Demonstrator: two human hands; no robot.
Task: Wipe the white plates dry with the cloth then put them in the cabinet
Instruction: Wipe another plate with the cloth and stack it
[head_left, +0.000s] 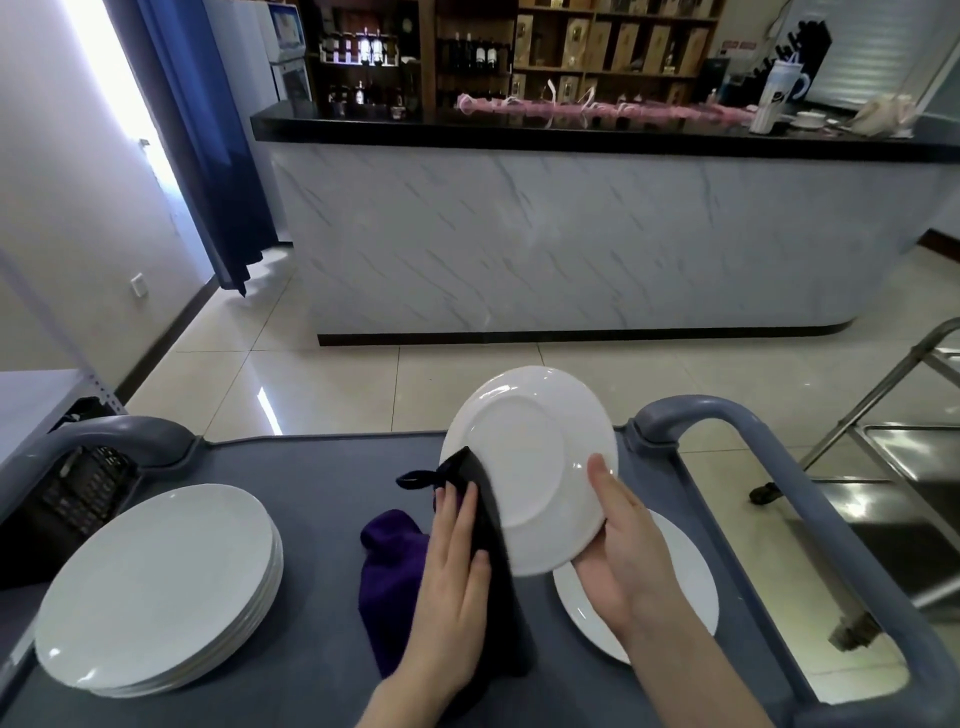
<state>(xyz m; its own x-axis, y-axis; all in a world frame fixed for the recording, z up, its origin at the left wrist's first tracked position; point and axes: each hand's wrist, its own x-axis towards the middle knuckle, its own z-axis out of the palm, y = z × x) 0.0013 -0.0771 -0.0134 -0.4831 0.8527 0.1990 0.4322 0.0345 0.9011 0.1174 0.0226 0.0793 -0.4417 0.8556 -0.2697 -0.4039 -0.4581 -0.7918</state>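
Note:
My right hand (615, 540) grips the near edge of a white plate (524, 452), held tilted above the cart with its underside toward me. My left hand (457, 566) lies on a dark purple cloth (395, 566) and presses it against the plate's left rim with fingers extended. Directly beneath the raised plate, a second white plate (680, 571) lies flat on the cart. A stack of several white plates (156, 587) sits at the cart's left side. No cabinet is identifiable here.
The grey cart top (322, 478) has raised handles at left (119, 436) and right (769, 452). A black basket (78, 493) sits at the far left. Beyond lies tiled floor and a marble-fronted bar counter (571, 234). A steel trolley (893, 467) stands to the right.

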